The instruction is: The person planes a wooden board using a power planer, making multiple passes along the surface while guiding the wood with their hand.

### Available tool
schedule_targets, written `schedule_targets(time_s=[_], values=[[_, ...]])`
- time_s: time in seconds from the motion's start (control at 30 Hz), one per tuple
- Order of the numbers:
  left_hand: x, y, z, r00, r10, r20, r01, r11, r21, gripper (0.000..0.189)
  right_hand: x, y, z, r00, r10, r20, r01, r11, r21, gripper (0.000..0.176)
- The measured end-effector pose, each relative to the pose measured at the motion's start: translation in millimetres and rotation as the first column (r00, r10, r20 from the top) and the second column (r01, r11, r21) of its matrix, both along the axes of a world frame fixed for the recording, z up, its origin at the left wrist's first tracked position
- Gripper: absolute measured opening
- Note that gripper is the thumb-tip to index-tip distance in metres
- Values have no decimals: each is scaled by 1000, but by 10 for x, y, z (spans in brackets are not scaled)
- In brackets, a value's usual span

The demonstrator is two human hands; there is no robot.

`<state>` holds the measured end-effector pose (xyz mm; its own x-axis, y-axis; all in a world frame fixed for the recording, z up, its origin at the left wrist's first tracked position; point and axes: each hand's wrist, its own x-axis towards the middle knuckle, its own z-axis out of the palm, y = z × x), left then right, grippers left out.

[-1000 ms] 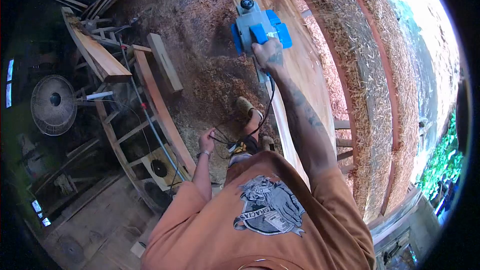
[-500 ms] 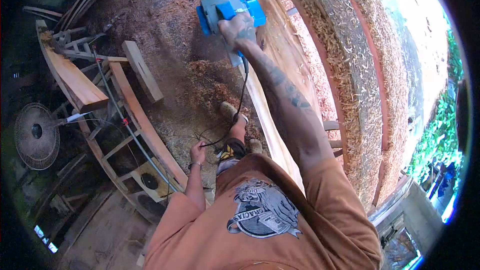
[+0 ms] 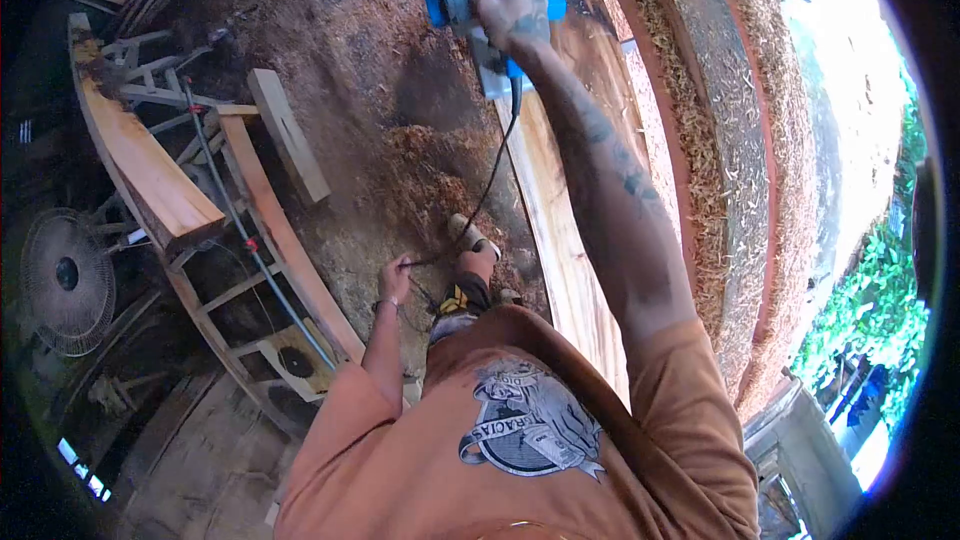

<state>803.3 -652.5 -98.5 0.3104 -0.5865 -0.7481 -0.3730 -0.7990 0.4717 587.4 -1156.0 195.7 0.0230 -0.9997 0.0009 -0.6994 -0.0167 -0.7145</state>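
At the top of the view, my right hand [image 3: 514, 16] is closed around the handle of a blue and grey electric planer [image 3: 462, 10]. The planer rests on a long pale wooden plank [image 3: 553, 210], its front end cut off by the frame edge. From its rear, a black power cord [image 3: 503, 145] hangs down in a curve toward my left hand [image 3: 396, 280]. Low beside my leg, that hand is closed around the cord and holds it away from the plank.
Shavings cover the ground [image 3: 410, 150] and the thick timbers [image 3: 740, 140] on the right. On the left stand a wooden frame [image 3: 240, 285], a long clamp [image 3: 230, 205], a thick beam [image 3: 150, 155] and a fan [image 3: 68, 275]. A short wood block [image 3: 288, 135] lies nearby.
The planer and my right hand have moved farther up along the plank, and the planer's front knob has left the view. My left hand keeps the cord, slightly higher; the view has shifted a little.
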Motion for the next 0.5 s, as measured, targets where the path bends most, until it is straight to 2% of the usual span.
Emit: schedule_targets(time_s=[0.03, 0.13, 0.17, 0.2, 0.23, 0.27, 0.33, 0.37, 0.43, 0.5], values=[[37, -35, 17, 993, -56, 103, 75, 978, -195, 33, 31, -92, -63, 1000, 12, -7, -12, 1000, -24, 44], [195, -116, -193, 996, 80, -47, -91, 941, -327, 33, 105, -425, -227, 998, 48, -40, -50, 998, -39, 40], [236, -195, -169, 997, 71, -25, -75, 962, -262, 33, 132, -515, -261, 996, 58, -62, -60, 998, -17, 39], [300, -306, -109, 998, 58, -4, -58, 978, -199, 32, 79, -490, -276, 959, 201, 197, -167, 970, -176, 21], [355, -422, -31, 999, 42, 19, -39, 989, -142, 32, 90, -573, -254, 973, 180, 144, -172, 983, -65, 25], [415, -468, -67, 997, 77, -22, -79, 985, -153, 33, 127, -677, -172, 983, 164, 87, -167, 985, 38, 30], [514, -547, -126, 984, 145, -101, -161, 972, -174, 34, 132, -806, -137, 926, 324, -196, -333, 943, -13, 34], [616, -579, -221, 994, 92, -61, -102, 976, -191, 34, 156, -864, -145, 861, 385, -332, -416, 909, -25, 36], [848, -603, -355, 999, -20, 28, 25, 977, -214, 35, 259, -976, -254, 983, 159, -87, -157, 987, 33, 39], [939, -793, 8, 999, -3, 33, 14, 944, -330, 36, 282, -995, -258, 996, 84, -26, -81, 993, 90, 41]])
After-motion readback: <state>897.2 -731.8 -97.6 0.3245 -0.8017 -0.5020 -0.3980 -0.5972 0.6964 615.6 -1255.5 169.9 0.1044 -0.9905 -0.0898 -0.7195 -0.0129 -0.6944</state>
